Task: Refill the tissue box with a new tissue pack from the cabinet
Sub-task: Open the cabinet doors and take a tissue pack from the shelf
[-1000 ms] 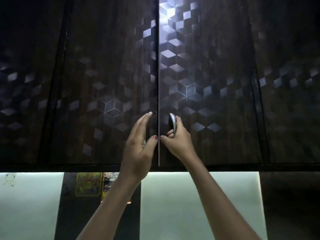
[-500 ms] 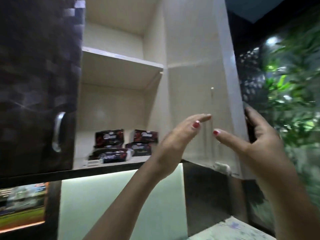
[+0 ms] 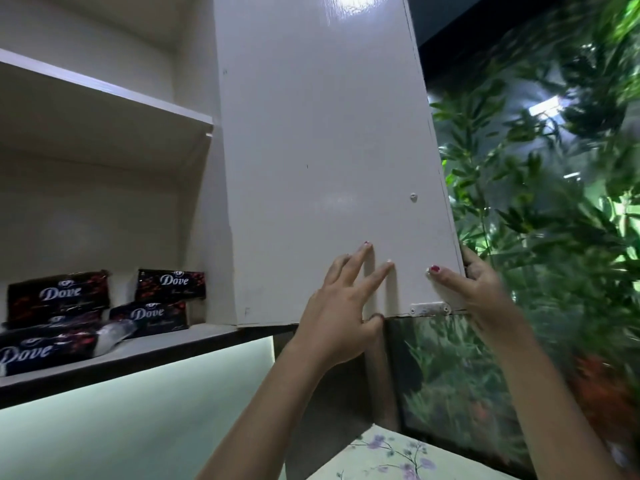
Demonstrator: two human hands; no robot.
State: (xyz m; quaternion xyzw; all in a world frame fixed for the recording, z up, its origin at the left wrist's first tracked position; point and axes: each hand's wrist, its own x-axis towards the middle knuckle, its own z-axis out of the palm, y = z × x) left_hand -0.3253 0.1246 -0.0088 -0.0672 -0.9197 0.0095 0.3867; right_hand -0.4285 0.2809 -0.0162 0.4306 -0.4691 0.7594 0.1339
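Note:
The cabinet stands open. Its right door point(image 3: 329, 161) is swung wide, white inner face toward me. My left hand point(image 3: 341, 306) rests flat on that face near the bottom, fingers spread. My right hand point(image 3: 474, 289) grips the door's outer edge, thumb on the inside and fingers wrapped behind. Several dark tissue packs marked Dove point(image 3: 57, 294) lie on the lower shelf point(image 3: 166, 344) at the left, some stacked; one pack point(image 3: 169, 285) stands at the back, another point(image 3: 150, 315) in front of it. The tissue box is not in view.
An upper shelf point(image 3: 104, 88) above the packs looks bare. Green leafy plants point(image 3: 540, 220) and a glass panel point(image 3: 460, 382) fill the right side. A flowered surface point(image 3: 388, 452) shows at the bottom. A lit pale wall panel point(image 3: 131, 403) runs under the cabinet.
Both doors were closed with my hands at the handles; now the right door is swung fully open, the view has turned right, and my left hand has come to lie against its inner face.

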